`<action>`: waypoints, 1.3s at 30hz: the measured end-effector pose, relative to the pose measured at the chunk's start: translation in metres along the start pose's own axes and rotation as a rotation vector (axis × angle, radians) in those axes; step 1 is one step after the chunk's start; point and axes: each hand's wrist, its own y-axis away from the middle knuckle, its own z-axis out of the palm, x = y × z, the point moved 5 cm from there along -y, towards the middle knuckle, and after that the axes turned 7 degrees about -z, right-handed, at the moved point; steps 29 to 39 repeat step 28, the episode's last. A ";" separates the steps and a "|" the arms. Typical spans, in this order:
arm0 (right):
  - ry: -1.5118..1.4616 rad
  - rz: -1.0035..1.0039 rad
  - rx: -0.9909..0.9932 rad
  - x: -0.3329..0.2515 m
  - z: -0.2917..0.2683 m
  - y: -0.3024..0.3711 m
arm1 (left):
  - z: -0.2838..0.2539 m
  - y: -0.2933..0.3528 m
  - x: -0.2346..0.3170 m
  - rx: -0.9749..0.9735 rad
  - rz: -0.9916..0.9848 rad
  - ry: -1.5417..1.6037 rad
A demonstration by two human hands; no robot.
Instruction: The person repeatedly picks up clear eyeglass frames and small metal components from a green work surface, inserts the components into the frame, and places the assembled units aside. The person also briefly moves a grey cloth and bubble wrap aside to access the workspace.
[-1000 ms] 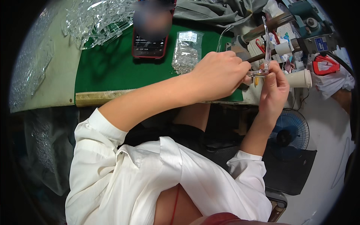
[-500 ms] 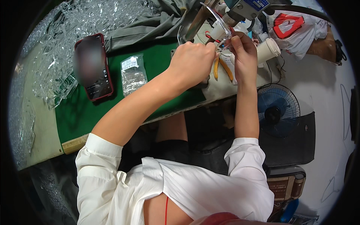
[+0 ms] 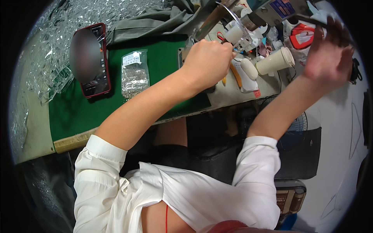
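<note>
My left hand (image 3: 210,64) is closed at the workbench, under the metal head of a bench machine (image 3: 281,9). From its fingertips sticks out a clear plastic eyeglass frame (image 3: 244,40), with a thin curved arm rising from it; the part inside the fist is hidden. My right hand (image 3: 328,54) is raised at the upper right beside the machine's dark lever, palm in view and fingers stretched out. Motion blurs it, and I cannot tell whether it touches the lever. Below the frame lie yellow-handled pliers (image 3: 236,75), partly covered by my left hand.
A white cup (image 3: 276,62) lies tilted beside a white oval object (image 3: 249,69). On the green mat (image 3: 167,54) are a phone (image 3: 95,73) and a bag of small metal parts (image 3: 135,75). Clear plastic pieces (image 3: 50,50) heap at the left; a fan (image 3: 299,120) stands below the bench.
My right hand has let go of the clear frame and swung up and right toward the lever. My left hand keeps hold near the same spot. The view has shifted slightly.
</note>
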 end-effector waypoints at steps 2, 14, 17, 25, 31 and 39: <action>0.072 -0.278 0.082 -0.006 -0.001 0.060 | 0.006 -0.002 0.011 -0.033 -0.001 0.049; 0.218 -0.119 0.313 0.001 0.013 0.053 | -0.059 0.043 -0.008 -0.148 -0.131 0.374; 0.275 0.089 0.257 0.037 0.017 0.152 | -0.134 0.111 -0.028 -0.147 -0.158 0.532; 0.485 0.485 0.038 0.037 0.028 0.297 | -0.470 0.332 -0.103 0.340 -0.739 0.483; 0.437 0.456 -0.045 0.048 0.044 0.289 | -0.522 0.399 -0.135 0.519 -0.999 0.369; 0.437 0.456 -0.045 0.048 0.044 0.289 | -0.522 0.399 -0.135 0.519 -0.999 0.369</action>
